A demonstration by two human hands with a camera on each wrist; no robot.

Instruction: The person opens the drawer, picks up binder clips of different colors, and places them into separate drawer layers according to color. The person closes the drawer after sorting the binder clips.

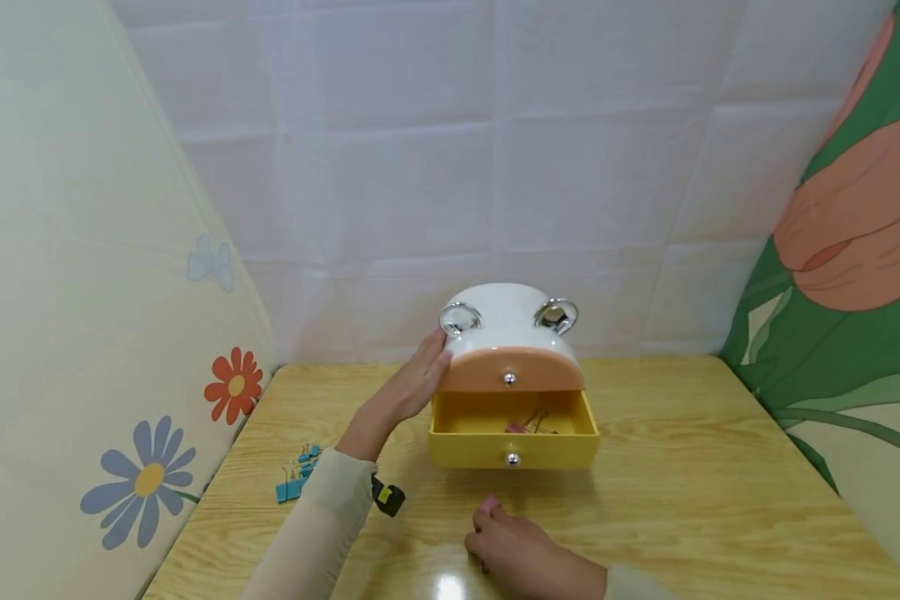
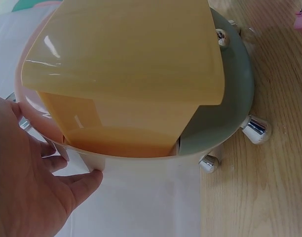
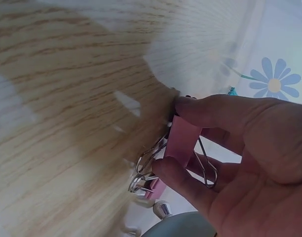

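Observation:
A white rounded drawer box (image 1: 506,312) with chrome ring ears stands on the table. Its yellow lower drawer (image 1: 468,448) is pulled out, with pink binder clips (image 1: 521,427) inside. My left hand (image 1: 420,379) rests against the box's left side; in the left wrist view that hand (image 2: 37,173) touches the shell with spread fingertips. In front of the drawer, low over the table, is my right hand (image 1: 528,554). The right wrist view shows this hand (image 3: 240,148) pinching a pink binder clip (image 3: 183,140) between thumb and fingers. Another pink binder clip (image 3: 155,189) appears just beyond it.
Several blue binder clips (image 1: 291,490) lie on the table's left side, partly behind my left sleeve. A black strap with a yellow mark (image 1: 387,496) shows beside that sleeve. The wooden table (image 1: 720,483) meets a white cloth (image 1: 405,167) behind and flowered cloths at both sides.

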